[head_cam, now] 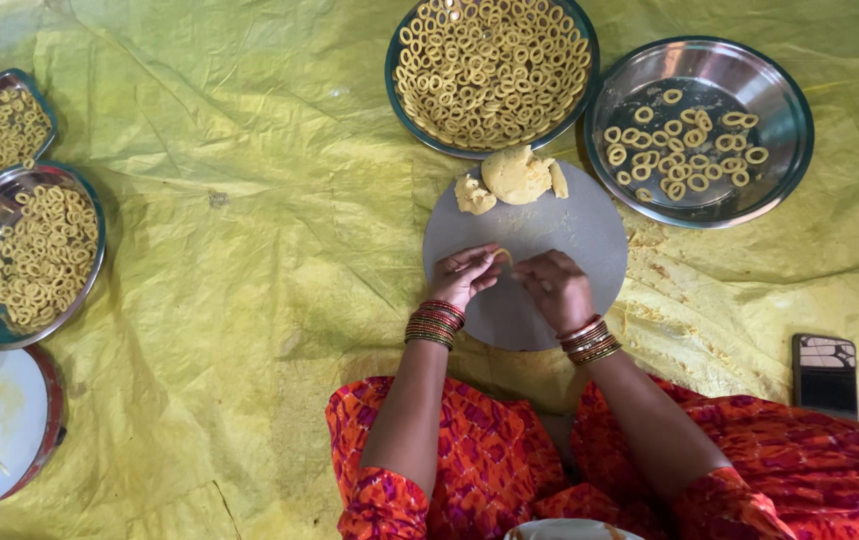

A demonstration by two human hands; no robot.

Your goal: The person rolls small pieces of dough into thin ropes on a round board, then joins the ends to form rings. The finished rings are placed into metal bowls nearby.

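Left hand (462, 276) and right hand (556, 288) close together over grey round board (570, 232), fingertips of both pinched on small dough piece (503, 257). Dough lump (515, 174) at board's far edge; ring-filled plates (492, 70) beyond.

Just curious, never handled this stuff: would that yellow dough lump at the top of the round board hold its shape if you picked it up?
The dough lump is probably soft: pieces are torn off beside it. It sits heaped without spreading on the round board, so it likely lifts whole. Resting broadly, it seems unlikely to roll.
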